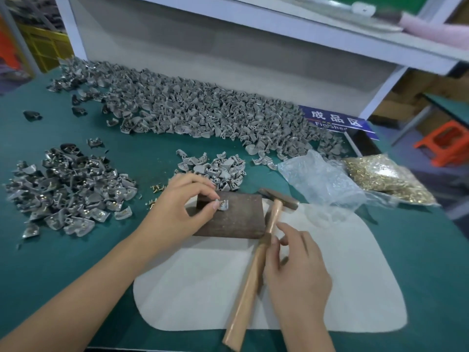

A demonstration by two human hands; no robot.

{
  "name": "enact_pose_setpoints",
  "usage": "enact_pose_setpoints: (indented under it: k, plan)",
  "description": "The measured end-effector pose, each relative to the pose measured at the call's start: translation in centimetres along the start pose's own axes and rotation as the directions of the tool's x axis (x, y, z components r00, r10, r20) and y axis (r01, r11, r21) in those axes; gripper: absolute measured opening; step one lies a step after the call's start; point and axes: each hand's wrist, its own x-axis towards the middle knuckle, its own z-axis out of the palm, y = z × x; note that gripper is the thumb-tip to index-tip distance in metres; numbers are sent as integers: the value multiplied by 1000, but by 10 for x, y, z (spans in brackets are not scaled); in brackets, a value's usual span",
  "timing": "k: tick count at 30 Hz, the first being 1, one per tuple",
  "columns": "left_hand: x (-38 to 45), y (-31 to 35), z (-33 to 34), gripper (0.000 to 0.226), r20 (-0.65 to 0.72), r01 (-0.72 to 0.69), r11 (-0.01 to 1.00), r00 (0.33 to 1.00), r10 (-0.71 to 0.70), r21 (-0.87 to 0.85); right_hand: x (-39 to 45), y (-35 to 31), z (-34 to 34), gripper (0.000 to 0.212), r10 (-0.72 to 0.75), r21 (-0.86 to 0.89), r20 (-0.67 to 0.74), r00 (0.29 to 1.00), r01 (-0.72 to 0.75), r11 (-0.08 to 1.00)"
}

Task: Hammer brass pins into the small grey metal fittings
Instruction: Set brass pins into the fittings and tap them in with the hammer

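My left hand (181,201) pinches a small grey fitting (223,205) with a brass pin in it, held on the rusty metal block (236,219). A hammer (253,270) with a wooden handle lies on the white mat (330,275), its head (279,195) beside the block's right edge. My right hand (297,268) rests over the handle with its fingers loosely bent around it. Loose brass pins (156,189) lie left of my left hand.
A long heap of grey fittings (190,107) runs along the back of the green table. A small pile (215,168) sits behind the block, a darker pile (68,186) at the left. Bags of pins (388,179) and a clear bag (322,181) lie at right.
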Motion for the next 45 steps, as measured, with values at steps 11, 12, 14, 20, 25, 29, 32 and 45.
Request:
enact_pose_setpoints:
  k: [11, 12, 14, 20, 25, 29, 32, 45]
  plan:
    - [3, 2, 0, 4, 31, 61, 998, 998, -61, -9, 6, -23, -21, 52, 265, -106, 399, 878, -243, 964]
    - [3, 1, -1, 4, 30, 61, 998, 998, -61, -5, 10, -28, -21, 53, 296, -176, 428, 854, -242, 954]
    - [2, 0, -2, 4, 33, 58, 998, 998, -58, -3, 17, -33, -20, 40, 313, -282, 459, 831, -198, 939]
    - [2, 2, -3, 6, 56, 69, 998, 996, -68, -11, 44, -9, -34, 12, 384, 114, 492, 781, -495, 861]
    - [3, 2, -2, 4, 33, 90, 996, 996, -89, -25, 26, -23, -61, 24, 281, 608, 619, 733, -674, 418]
    - [4, 2, -2, 5, 37, 96, 995, 995, -95, -39, 9, -41, -70, 36, 104, 580, 778, 619, -773, 258]
    - [5, 1, -3, 7, 51, 98, 994, 994, -96, -54, 2, -52, -66, 40, 30, 584, 803, 596, -795, 167]
    - [6, 1, -4, 11, 59, 114, 993, 992, -113, -26, -3, -54, -69, 33, 3, 592, 751, 660, -676, 439]
